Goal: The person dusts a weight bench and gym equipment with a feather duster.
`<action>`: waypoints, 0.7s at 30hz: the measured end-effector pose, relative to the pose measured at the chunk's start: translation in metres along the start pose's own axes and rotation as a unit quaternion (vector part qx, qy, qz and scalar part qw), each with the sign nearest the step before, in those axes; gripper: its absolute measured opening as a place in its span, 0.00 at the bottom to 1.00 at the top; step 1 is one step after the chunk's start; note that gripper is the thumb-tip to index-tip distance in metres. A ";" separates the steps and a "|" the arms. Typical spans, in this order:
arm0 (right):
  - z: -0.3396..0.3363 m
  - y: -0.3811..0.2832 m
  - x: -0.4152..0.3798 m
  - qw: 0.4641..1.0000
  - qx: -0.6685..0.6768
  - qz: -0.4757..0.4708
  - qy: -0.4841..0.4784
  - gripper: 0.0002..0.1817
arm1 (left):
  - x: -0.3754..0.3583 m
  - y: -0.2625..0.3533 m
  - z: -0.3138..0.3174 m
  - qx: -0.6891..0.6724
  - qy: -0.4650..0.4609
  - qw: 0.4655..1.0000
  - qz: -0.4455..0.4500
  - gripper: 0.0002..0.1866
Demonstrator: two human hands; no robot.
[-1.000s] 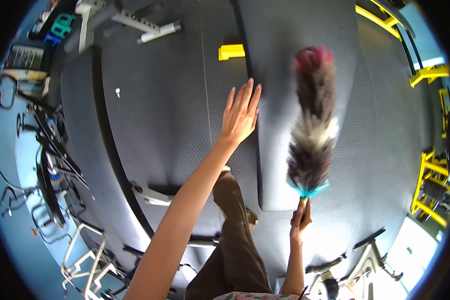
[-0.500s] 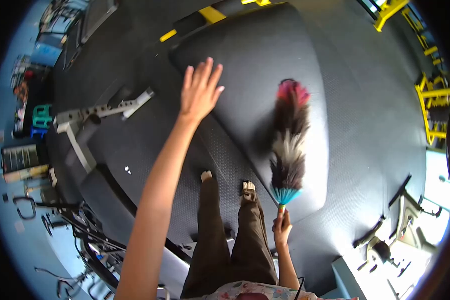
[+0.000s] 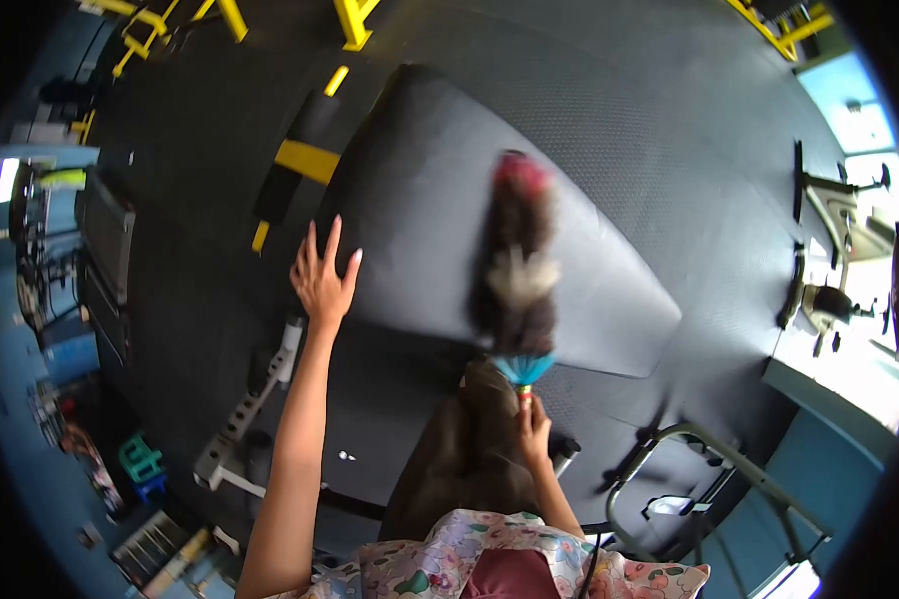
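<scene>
A feather duster (image 3: 521, 275), pink at the tip, dark and pale in the middle and blue near the handle, lies over the black padded bench (image 3: 420, 200) and is blurred. My right hand (image 3: 535, 427) is wrapped round its short handle, below the bench's near edge. Fingers spread and holding nothing, my left hand (image 3: 326, 280) is at the bench's left side; whether it touches the pad I cannot tell.
Beyond the bench's left side is a yellow and black frame (image 3: 306, 160). A grey metal stand (image 3: 245, 409) is at lower left, a curved machine rail (image 3: 739, 459) at lower right. Exercise bikes (image 3: 834, 299) stand at right, a treadmill (image 3: 110, 240) at far left.
The view has turned, so the bench now lies more crosswise. The duster, still in my right hand, is farther left in view. My left hand is lower and nearer the bench's left edge.
</scene>
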State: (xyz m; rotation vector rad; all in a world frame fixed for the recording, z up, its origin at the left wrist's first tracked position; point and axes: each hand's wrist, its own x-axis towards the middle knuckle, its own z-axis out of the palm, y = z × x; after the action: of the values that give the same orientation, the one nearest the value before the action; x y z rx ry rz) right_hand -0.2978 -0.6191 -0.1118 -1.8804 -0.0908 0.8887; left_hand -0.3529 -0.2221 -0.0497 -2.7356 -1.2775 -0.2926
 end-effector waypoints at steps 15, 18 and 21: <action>0.168 -0.061 0.019 0.951 0.127 0.095 0.267 0.16 | 0.002 -0.006 0.001 -0.067 -0.053 0.990 0.114 0.26; 0.191 -0.080 -0.002 0.872 0.277 0.159 0.371 0.16 | -0.001 -0.008 0.000 -0.062 -0.066 0.987 0.135 0.26; 0.221 -0.046 -0.026 0.861 0.262 0.124 0.417 0.14 | -0.008 -0.006 0.000 -0.039 -0.072 0.991 0.107 0.27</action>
State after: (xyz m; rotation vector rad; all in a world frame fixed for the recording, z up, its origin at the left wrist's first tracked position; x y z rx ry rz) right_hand -0.4373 -0.4401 -0.1081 -1.6101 0.8579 0.1490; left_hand -0.3626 -0.2238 -0.0517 -2.9758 -1.0073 -0.1303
